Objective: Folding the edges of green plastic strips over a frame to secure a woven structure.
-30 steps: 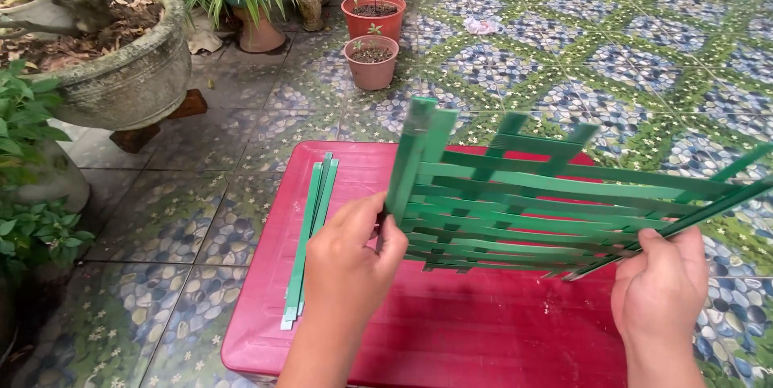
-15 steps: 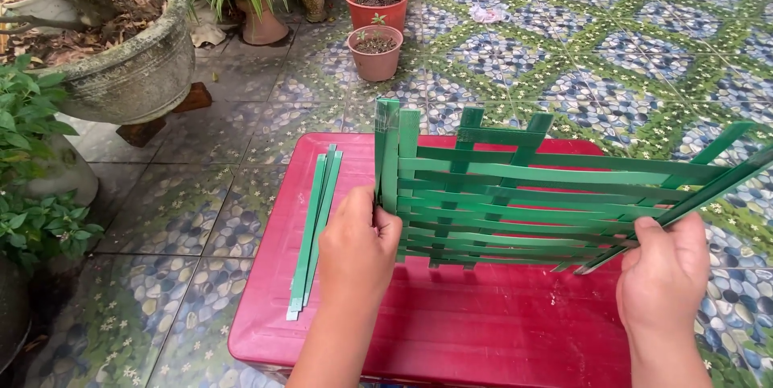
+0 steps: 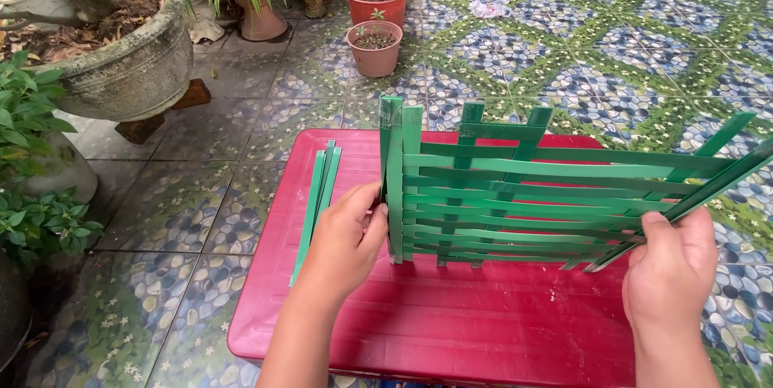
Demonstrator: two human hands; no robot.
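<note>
A woven mat of green plastic strips (image 3: 523, 199) stands upright on its lower edge on a red table (image 3: 483, 332). My left hand (image 3: 342, 239) grips its left edge, where two vertical strips rise highest. At the mat's right end my right hand (image 3: 670, 271) holds the long horizontal strips that stick out past the weave. A bundle of loose green strips (image 3: 316, 203) lies flat on the table to the left of my left hand.
The table sits on a patterned pebble-tile floor (image 3: 612, 42). A large stone planter (image 3: 133, 62) with a tree stands at the back left. Terracotta pots (image 3: 377, 46) with small plants stand behind the table. Leafy plants (image 3: 32, 163) fill the left edge.
The mat has been turned more upright and squarer to me. Both hands keep their hold on its two ends. The view has shifted slightly to the left.
</note>
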